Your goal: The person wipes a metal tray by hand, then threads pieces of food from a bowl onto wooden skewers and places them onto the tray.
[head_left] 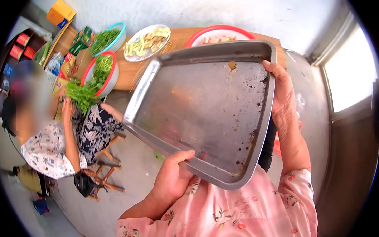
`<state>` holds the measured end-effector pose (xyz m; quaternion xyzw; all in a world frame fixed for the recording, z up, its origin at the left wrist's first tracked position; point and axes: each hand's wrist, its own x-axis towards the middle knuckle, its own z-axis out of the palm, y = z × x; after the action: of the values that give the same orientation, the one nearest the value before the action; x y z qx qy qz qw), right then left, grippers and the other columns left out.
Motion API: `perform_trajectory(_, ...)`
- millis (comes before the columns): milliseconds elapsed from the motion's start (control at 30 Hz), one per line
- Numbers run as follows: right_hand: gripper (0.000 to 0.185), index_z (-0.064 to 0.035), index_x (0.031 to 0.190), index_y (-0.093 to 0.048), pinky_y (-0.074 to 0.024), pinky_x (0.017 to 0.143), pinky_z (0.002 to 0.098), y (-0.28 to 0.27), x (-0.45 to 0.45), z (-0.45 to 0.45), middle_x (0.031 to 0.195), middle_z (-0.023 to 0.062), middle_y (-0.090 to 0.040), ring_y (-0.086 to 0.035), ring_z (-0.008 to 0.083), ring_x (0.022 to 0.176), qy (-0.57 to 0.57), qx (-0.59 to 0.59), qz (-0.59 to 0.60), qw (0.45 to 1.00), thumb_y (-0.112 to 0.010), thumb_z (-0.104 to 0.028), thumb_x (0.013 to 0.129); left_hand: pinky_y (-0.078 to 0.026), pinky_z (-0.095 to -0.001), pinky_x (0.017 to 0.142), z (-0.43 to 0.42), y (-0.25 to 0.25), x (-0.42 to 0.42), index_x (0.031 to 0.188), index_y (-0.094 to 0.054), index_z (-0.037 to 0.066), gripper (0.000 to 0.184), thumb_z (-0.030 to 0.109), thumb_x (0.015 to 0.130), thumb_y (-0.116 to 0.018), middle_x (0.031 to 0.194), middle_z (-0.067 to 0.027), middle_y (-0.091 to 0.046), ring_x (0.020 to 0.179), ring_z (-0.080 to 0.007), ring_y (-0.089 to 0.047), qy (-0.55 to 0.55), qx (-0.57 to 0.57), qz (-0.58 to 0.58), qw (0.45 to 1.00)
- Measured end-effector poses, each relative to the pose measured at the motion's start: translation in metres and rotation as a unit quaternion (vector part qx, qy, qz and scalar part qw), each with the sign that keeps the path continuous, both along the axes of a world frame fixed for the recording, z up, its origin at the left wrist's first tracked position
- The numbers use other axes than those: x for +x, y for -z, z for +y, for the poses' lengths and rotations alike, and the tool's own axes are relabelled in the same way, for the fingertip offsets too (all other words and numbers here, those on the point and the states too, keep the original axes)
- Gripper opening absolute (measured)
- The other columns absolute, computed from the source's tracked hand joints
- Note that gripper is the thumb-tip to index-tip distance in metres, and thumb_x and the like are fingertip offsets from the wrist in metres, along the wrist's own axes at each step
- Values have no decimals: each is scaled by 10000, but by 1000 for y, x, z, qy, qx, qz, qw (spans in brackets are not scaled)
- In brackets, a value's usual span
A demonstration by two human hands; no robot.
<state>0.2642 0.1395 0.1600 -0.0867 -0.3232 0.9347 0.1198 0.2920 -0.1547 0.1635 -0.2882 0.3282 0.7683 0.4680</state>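
Observation:
A metal baking tray (197, 114) fills the middle of the view, tilted with its inside facing me. Dark specks and a brown spot mark its right side. My left hand (174, 173) grips the near rim, thumb over the edge and fingers hidden beneath. On the right rim, my right hand (281, 88) holds on, its thumb hooked over the top and the other fingers behind. Past the tray's far edge, a red-rimmed basin (193, 36) with pale pieces of food is partly covered by it.
On the wooden table (123, 75) are an oval plate (131, 58) of cut vegetables, a blue basin (122, 37) and a red-rimmed basin (115, 77) of greens. A seated person (52, 146) at left handles leafy greens (82, 95). Wooden stools (106, 175) stand nearby.

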Motion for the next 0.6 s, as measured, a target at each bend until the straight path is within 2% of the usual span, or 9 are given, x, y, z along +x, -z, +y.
perform_trajectory(67, 369, 34, 1140, -516, -552, 750, 394, 3, 15, 9, 1006, 172, -622, -641, 279, 866, 70, -41, 27, 996, -534, -61, 784, -470, -392, 814, 20, -3, -9, 985, -519, -37, 203, 33, 796, -545, 968, -132, -570, 854, -233, -560, -54, -45, 70, 995)
perform_trajectory(167, 423, 24, 1152, -516, -546, 768, 400, 20, 31, 15, 1008, 156, -619, -632, 279, 878, 148, -13, 93, 984, -591, -24, 738, -480, -377, 798, 35, 11, -36, 930, -528, -26, 179, 20, 760, -562, 928, -117, -562, 872, -230, -566, -109, -51, 227, 966)
perform_trajectory(233, 476, 13, 1208, -481, -503, 862, 407, 44, 34, 20, 1112, 131, -589, -603, 271, 957, 173, -36, 80, 981, -628, -54, 761, -488, -361, 774, 42, 22, -59, 859, -544, -24, 128, 12, 738, -559, 908, -114, -563, 836, -232, -578, -100, -34, 271, 957)
perform_trajectory(267, 464, -4, 1217, -474, -476, 890, 390, 55, 36, 24, 1117, 120, -574, -579, 248, 983, 175, -24, 56, 983, -620, -72, 781, -489, -352, 757, 44, 32, -68, 844, -557, -27, 128, 8, 721, -560, 879, -119, -581, 825, -236, -587, -100, -58, 398, 910)
perform_trajectory(300, 453, -22, 1225, -468, -449, 917, 374, 66, 40, 31, 1122, 109, -559, -555, 224, 1010, 177, -13, 30, 984, -613, -91, 802, -485, -342, 732, 48, 32, -77, 839, -573, -32, 144, 7, 701, -564, 831, -132, -610, 797, -244, -601, -114, -50, 403, 907)
perform_trajectory(333, 477, -4, 1264, -444, -427, 934, 371, 72, 44, 39, 1156, 112, -552, -543, 214, 1031, 200, 38, 15, 979, -606, -162, 844, -482, -333, 707, 52, 32, -87, 834, -590, -37, 160, 5, 681, -569, 783, -145, -638, 768, -253, -615, -127, -41, 408, 903)
perform_trajectory(400, 645, 35, 1338, -349, -377, 990, 375, 77, 64, 64, 1247, 159, -500, -486, 256, 1152, 246, 149, -40, 957, -586, -348, 877, -481, -314, 710, 62, 36, -87, 846, -580, -54, 219, -20, 635, -532, 792, -115, -608, 737, -225, -600, -124, -130, 563, 807)
perform_trajectory(467, 752, 46, 1365, -297, -301, 1052, 391, 76, 85, 97, 1308, 198, -439, -388, 305, 1269, 319, 227, -98, 915, -546, -474, 881, -468, -293, 642, 66, 25, -96, 753, -563, -20, 127, -41, 637, -516, 737, -53, -548, 665, -163, -551, -91, -95, 531, 837)
perform_trajectory(600, 873, 62, 1346, -306, -175, 1100, 435, 74, 108, 173, 1413, 206, -312, -232, 318, 1355, 425, 282, -137, 849, -466, -634, 843, -482, -303, 650, 67, 28, -118, 840, -565, -32, 247, -33, 599, -513, 818, -75, -561, 697, -167, -565, -19, -77, 484, 872)
